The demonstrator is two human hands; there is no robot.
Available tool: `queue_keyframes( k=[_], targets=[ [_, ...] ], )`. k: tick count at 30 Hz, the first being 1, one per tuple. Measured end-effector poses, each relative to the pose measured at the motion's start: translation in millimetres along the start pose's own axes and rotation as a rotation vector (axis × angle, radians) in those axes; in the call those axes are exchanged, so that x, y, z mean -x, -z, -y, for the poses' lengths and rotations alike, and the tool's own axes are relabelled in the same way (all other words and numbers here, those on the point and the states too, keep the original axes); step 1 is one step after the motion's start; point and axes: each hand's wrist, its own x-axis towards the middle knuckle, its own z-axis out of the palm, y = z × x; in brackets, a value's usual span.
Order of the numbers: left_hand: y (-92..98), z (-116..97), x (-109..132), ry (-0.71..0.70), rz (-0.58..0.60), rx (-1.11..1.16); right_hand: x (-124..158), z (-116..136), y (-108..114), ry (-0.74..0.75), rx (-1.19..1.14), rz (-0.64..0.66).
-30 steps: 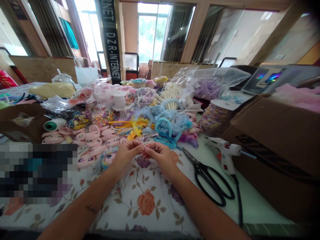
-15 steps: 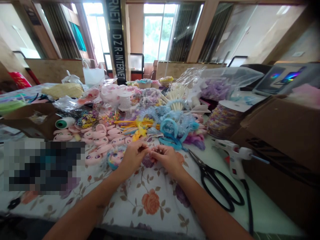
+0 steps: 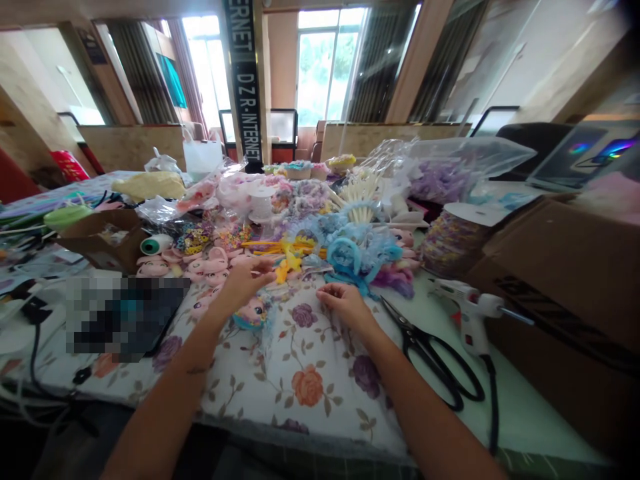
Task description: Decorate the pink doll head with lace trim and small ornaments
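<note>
My left hand reaches forward over the pink doll faces, fingers curled toward the yellow and orange trims; what it holds, if anything, I cannot make out. Just below it lies a doll head with blue hair. My right hand rests on the floral cloth, its fingers pinched on something small that I cannot name. A heap of blue lace headbands lies right beyond it.
Black scissors and a white glue gun with a black cord lie to the right. A brown cardboard box fills the right side. A spool of beaded trim, plastic bags and a green-ended thread spool crowd the back.
My hands were pinched together at the middle; now they have parted. The left hand has moved forward and left toward the doll faces, while the right stays low on the cloth. The view shifted right.
</note>
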Motion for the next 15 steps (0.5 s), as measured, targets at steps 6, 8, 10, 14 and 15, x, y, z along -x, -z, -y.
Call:
queue_keyframes(
  k=[6, 8, 10, 14, 15],
  targets=[
    [50.5, 19.0, 8.0, 0.076, 0.298, -0.262, -8.5, -14.8, 11.8, 0.005, 0.254, 0.092],
    [54.0, 22.7, 10.1, 0.083, 0.345, -0.314, -8.5, -13.3, 13.9, -0.001, 0.291, 0.104],
    [54.0, 23.0, 9.1, 0.068, 0.397, -0.366, -8.8, -10.6, 16.1, -0.003, 0.327, 0.109],
    [50.7, 16.2, -0.5, 0.037, 0.526, -0.475, -9.6, -5.6, 18.8, 0.002, 0.408, 0.056],
    [49.7, 14.2, -3.4, 0.038, 0.564, -0.503, -9.1, -4.3, 18.8, 0.006, 0.434, 0.030]
  ],
)
